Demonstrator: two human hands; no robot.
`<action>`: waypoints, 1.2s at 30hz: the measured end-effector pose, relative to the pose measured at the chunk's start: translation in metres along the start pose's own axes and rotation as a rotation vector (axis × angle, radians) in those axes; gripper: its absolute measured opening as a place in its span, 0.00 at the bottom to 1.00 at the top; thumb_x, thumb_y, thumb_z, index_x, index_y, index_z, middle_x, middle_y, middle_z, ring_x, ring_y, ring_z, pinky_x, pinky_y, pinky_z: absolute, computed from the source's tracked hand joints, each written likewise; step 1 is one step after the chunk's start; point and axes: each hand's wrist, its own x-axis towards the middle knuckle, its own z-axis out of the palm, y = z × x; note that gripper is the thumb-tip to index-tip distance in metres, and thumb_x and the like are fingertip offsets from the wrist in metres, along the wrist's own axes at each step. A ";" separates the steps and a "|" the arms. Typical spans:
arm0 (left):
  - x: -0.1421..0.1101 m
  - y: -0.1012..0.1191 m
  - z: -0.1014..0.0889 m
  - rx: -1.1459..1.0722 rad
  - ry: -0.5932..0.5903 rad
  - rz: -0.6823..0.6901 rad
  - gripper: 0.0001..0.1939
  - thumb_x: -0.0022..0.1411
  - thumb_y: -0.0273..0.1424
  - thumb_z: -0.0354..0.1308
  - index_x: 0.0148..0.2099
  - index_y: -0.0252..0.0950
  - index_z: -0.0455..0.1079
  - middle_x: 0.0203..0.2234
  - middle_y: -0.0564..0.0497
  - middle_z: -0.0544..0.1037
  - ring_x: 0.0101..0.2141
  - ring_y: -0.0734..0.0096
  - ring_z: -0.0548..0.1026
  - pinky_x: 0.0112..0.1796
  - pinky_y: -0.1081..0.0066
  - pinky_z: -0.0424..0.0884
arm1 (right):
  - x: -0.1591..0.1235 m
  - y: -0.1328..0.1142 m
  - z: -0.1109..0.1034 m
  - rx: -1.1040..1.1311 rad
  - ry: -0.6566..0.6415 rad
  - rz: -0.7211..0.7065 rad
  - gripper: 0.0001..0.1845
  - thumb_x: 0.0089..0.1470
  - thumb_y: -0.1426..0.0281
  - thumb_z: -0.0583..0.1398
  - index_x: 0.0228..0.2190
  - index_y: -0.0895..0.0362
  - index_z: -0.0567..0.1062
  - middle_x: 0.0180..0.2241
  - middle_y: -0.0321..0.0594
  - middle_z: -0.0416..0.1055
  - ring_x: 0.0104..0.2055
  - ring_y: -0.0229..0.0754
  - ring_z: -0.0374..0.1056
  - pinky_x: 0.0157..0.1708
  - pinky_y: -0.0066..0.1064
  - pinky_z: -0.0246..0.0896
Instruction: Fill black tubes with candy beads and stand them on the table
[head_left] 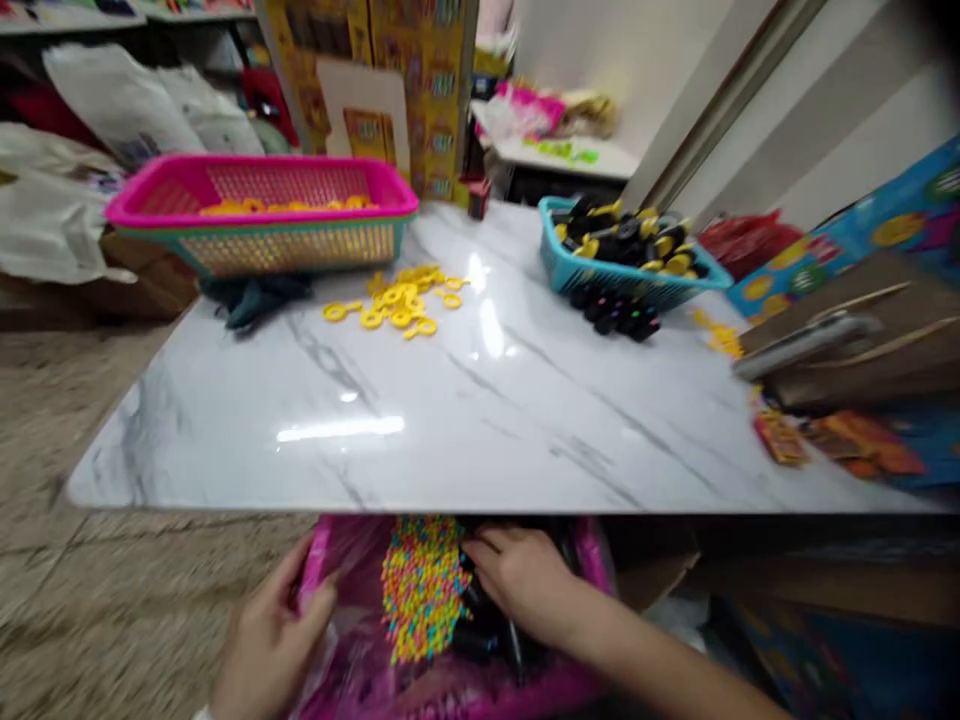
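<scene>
Below the table's near edge sits a pink basket [592,560] lined with clear plastic, holding a heap of small multicoloured beads [424,585] and some black parts [487,630]. My left hand [274,640] grips the plastic bag at the basket's left rim, fingers curled on it. My right hand [525,580] reaches into the basket beside the beads, fingers bent down over the black parts; what it holds is hidden.
A white marble table [480,420] carries loose yellow rings [401,298], a pink-and-teal basket [262,215] of yellow parts, and a blue basket [630,255] of black-and-yellow pieces with black parts in front. Cardboard and colourful packaging [855,340] lie at right.
</scene>
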 end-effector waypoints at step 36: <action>0.000 -0.009 -0.009 -0.168 -0.078 0.148 0.29 0.58 0.31 0.59 0.61 0.29 0.68 0.46 0.40 0.81 0.38 0.63 0.79 0.44 0.65 0.75 | 0.040 -0.051 0.009 0.122 -0.137 -0.352 0.08 0.62 0.74 0.56 0.41 0.59 0.74 0.41 0.47 0.76 0.42 0.45 0.72 0.40 0.35 0.70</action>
